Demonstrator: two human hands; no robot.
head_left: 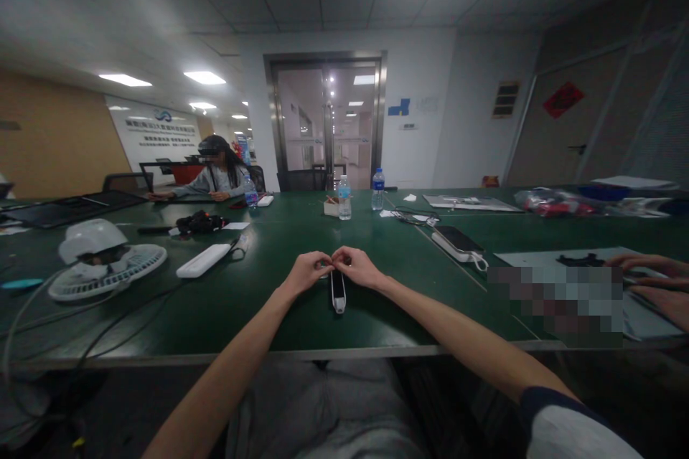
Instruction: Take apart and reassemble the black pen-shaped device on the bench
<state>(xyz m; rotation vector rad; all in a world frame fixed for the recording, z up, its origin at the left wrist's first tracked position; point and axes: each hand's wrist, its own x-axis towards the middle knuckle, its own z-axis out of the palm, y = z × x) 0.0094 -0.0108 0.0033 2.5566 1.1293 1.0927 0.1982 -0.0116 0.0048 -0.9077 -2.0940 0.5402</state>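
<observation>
On the green table in front of me lies a narrow white object with a dark strip along its top (337, 292), its long side pointing toward me. My left hand (312, 269) and my right hand (356, 267) meet at its far end. The fingertips of both hands are pinched together and almost touch each other. What they pinch is too small and too covered to make out. My right hand lies against or just over the far end of the white object; its near end shows uncovered.
Water bottles (344, 202) and a small box (330, 208) stand ahead. To the left are a white power strip (204, 260), cables and a white fan-like device (108, 269). A phone on a white block (457, 240) lies right. Another person's hands (659, 287) work far right; someone sits across.
</observation>
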